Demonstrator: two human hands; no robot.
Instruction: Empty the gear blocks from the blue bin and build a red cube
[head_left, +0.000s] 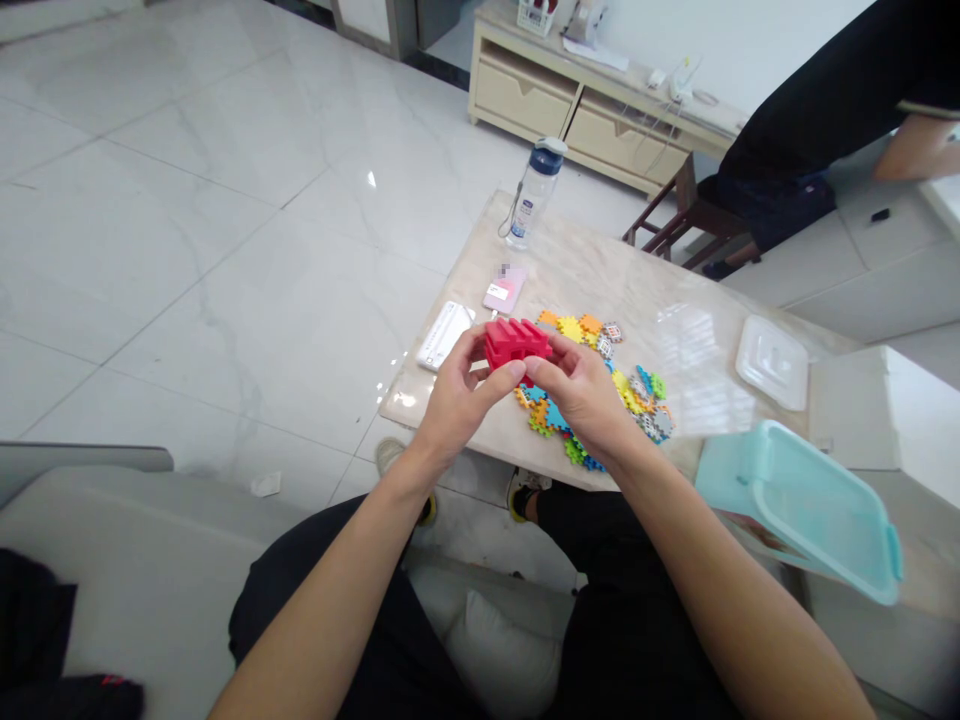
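Note:
Above the near part of the table, a red block (516, 341) with notched, toothed edges is held between both hands. My left hand (466, 388) closes on its left side, the thumb along its lower front. From the right, my right hand (579, 385) grips the same block, its thumb close to the left thumb. Below and behind the hands lie several flat interlocking toothed pieces in blue, yellow, orange, green and white; a yellow piece (570, 328) and a grey piece (663, 424) are among them. The hands hide part of this pile.
Left of the hands a white box (445, 336) and a pink phone (505, 288) lie on the marble table (480, 425). A water bottle (534, 195) stands at the far corner. To the right are a clear lid (772, 362) and a teal bin (802, 510). Another person (810, 130) sits beyond.

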